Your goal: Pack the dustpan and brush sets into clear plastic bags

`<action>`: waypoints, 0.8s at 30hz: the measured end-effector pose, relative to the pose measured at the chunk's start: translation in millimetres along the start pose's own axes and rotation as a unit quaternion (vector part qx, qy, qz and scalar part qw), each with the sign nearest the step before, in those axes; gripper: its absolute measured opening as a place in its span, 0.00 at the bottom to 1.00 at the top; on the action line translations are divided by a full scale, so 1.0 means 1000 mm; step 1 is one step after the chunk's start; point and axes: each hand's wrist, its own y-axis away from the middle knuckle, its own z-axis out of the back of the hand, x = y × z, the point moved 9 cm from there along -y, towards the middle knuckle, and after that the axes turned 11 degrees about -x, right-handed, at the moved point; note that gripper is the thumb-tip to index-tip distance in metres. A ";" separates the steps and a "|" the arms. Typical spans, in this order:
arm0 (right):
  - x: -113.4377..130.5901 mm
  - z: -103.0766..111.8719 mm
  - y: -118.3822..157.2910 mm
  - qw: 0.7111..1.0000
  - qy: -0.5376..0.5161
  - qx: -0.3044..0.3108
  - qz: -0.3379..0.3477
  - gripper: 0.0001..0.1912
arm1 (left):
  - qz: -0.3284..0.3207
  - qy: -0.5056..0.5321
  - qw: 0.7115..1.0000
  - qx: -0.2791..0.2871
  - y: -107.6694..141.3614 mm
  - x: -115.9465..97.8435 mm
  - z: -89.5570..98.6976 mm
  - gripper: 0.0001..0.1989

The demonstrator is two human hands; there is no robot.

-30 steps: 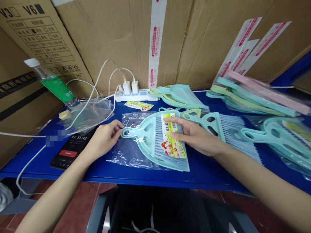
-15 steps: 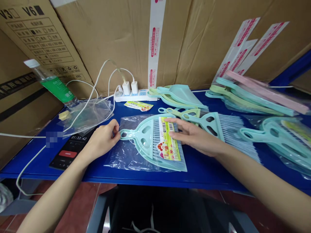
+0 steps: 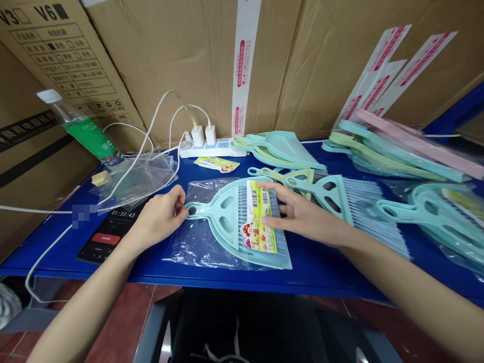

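A mint dustpan [image 3: 223,227] with a brush [image 3: 244,201] nested in it lies on a clear plastic bag [image 3: 196,249], its handle pointing left. My left hand [image 3: 162,212] pinches the tip of the handle, thumb and forefinger closed on it. A yellow printed label card [image 3: 260,222] rests across the bristles. Over its right edge is my right hand [image 3: 298,209], thumb and fingers apart, touching the card and pressing from above. The palm side of both hands is hidden.
Loose brushes [image 3: 328,194] and stacked dustpans [image 3: 287,148] lie behind and right. Bagged sets [image 3: 449,217] fill the right side. A phone [image 3: 108,232], plastic bags [image 3: 139,174], bottle [image 3: 88,133], cables and power strip [image 3: 215,148] are at left and back. Spare cards [image 3: 217,164] lie behind.
The label card has shifted slightly left on the bristles, with my right thumb moving a little left and down over it. My left hand keeps its hold on the handle.
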 end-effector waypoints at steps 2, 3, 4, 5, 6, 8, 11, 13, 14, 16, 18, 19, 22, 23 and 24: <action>-0.001 0.001 0.000 1.000 0.004 -0.001 -0.005 0.46 | 0.001 -0.002 1.000 -0.001 0.000 0.001 0.001 0.07; -0.002 0.003 0.000 1.000 0.009 -0.007 -0.009 0.47 | 0.003 -0.004 1.000 -0.002 0.000 0.001 0.002 0.07; -0.004 0.005 0.000 1.000 0.016 -0.013 -0.015 0.48 | 0.005 -0.007 1.000 -0.004 0.000 0.002 0.003 0.07; -0.005 0.006 0.000 0.999 0.023 -0.021 -0.022 0.48 | 0.009 -0.012 1.000 -0.005 0.000 0.003 0.003 0.07; -0.006 0.008 0.000 0.999 0.031 -0.028 -0.028 0.49 | 0.014 -0.019 1.000 -0.005 0.000 0.004 0.004 0.07; -0.006 0.010 0.000 0.998 0.044 -0.038 -0.035 0.49 | 0.025 -0.036 0.999 -0.001 0.000 0.007 0.005 0.08; -0.005 0.012 0.001 0.997 0.062 -0.041 -0.039 0.50 | 0.037 -0.060 0.997 0.010 -0.001 0.010 0.007 0.09; -0.004 0.012 0.001 0.997 0.066 -0.035 -0.036 0.50 | 0.045 -0.071 0.996 0.018 0.000 0.011 0.008 0.09; -0.003 0.012 0.001 0.997 0.068 -0.033 -0.034 0.50 | 0.051 -0.076 0.996 0.021 0.000 0.013 0.008 0.09; -0.003 0.012 0.001 0.997 0.071 -0.031 -0.030 0.49 | 0.061 -0.087 0.994 0.026 0.000 0.015 0.009 0.10; -0.003 0.011 0.001 0.996 0.078 -0.032 -0.027 0.48 | 0.067 -0.095 0.993 0.028 0.000 0.016 0.009 0.10; -0.002 0.010 0.001 0.996 0.081 -0.032 -0.022 0.47 | 0.067 -0.099 0.992 0.029 0.000 0.017 0.009 0.10; 0.001 0.006 -0.001 0.994 0.102 -0.042 0.011 0.40 | 0.062 -0.113 0.991 0.030 0.000 0.016 0.008 0.09; 0.003 0.005 -0.001 0.991 0.118 -0.053 0.028 0.38 | 0.060 -0.120 0.991 0.029 -0.001 0.015 0.008 0.08; 0.004 0.006 -0.002 0.987 0.140 -0.067 0.044 0.37 | 0.057 -0.125 0.990 0.030 -0.001 0.014 0.008 0.08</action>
